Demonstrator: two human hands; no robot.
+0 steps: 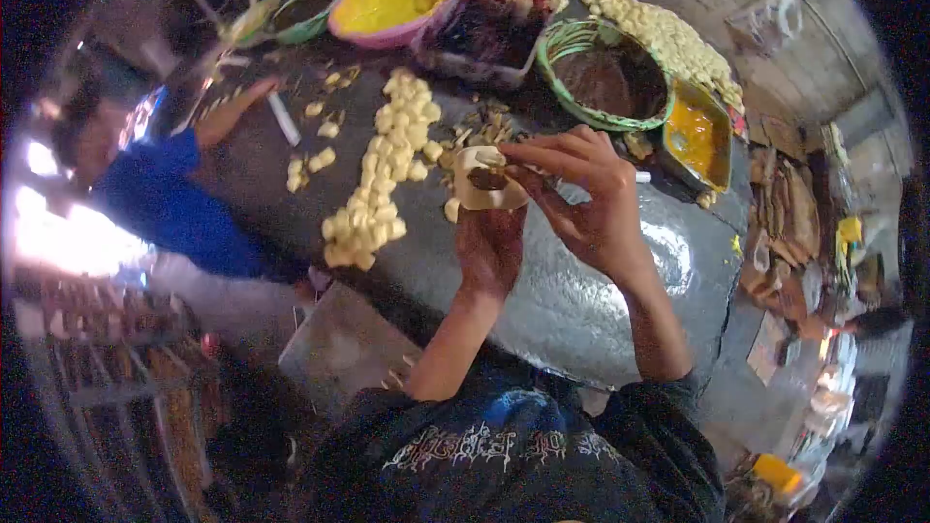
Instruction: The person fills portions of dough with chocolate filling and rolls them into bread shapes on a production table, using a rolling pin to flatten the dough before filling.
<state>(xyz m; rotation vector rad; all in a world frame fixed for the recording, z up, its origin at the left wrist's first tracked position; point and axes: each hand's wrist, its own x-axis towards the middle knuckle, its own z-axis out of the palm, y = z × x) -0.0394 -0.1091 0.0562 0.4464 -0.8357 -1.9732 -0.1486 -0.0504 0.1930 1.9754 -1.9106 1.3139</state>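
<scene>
My left hand (491, 247) is raised over the table, holding up a flattened piece of dough (475, 196) that bears a dark brown lump of filling (486, 178). Over the same dough, the fingertips of my right hand (593, 184) are pinched together at its upper edge, beside the filling. Left of my hands, a long heap of small pale dough pieces (383, 169) lies on the dark table (562, 281). Scattered scraps lie just behind the dough.
A green basket with brown filling (605, 77), a tray of orange-yellow liquid (699, 136), a dark-filled crate (484, 34) and a pink-rimmed yellow basin (392, 5) stand along the back. More dough pieces (668, 34) lie behind. A person in blue (179, 194) reaches in from the left.
</scene>
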